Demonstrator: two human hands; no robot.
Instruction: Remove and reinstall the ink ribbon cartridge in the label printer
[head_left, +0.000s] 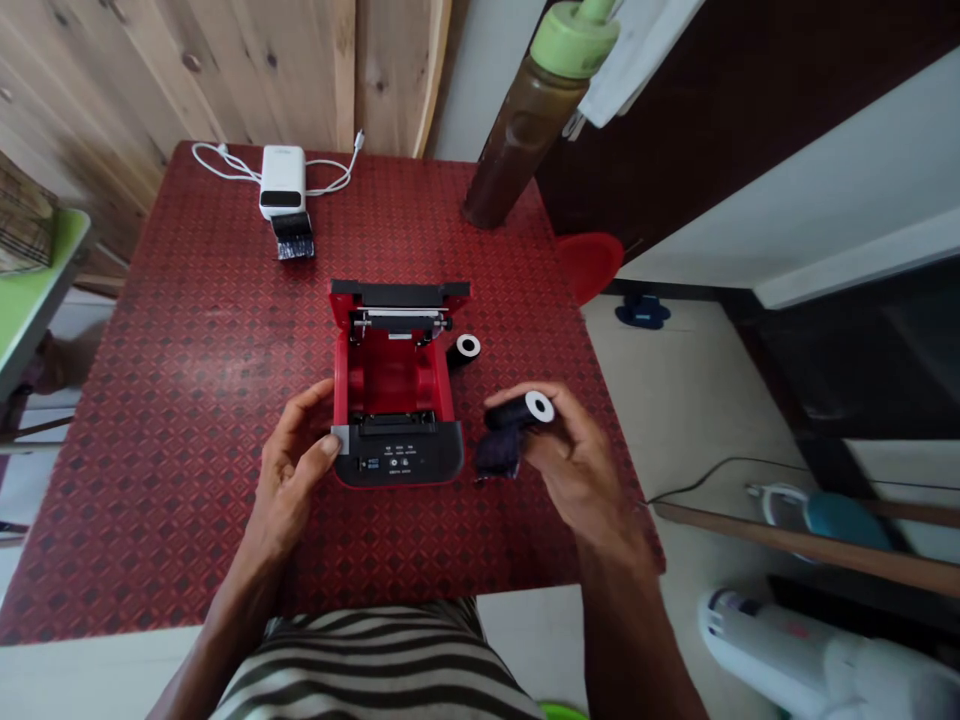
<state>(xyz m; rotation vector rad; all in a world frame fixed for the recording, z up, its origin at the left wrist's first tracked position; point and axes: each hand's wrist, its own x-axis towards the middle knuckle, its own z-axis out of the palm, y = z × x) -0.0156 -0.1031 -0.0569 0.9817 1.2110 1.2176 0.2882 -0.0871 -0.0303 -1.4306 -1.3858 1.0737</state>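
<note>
While one red patterned table [180, 420] carries everything in use, a red-and-black device [397, 455] sits around its middle, lid [401, 295] raised and red compartment exposed. The left hand [295, 465] grips the device's near left corner, thumb on top, fingers along the side. The right hand [574, 455] closes round a black roll [510, 412], just right of the device, a loose flap [498, 455] hanging from it. To handle this well, I'd judge, keep the device steady, hold the roll firmly against unwinding, and keep the flap uncreased. Counted: one table, one device, one tall bottle [517, 135], one white gadget [283, 170] with one dark strip [292, 228], and two rolls, the second roll [455, 357] beside the device's right wall.
</note>
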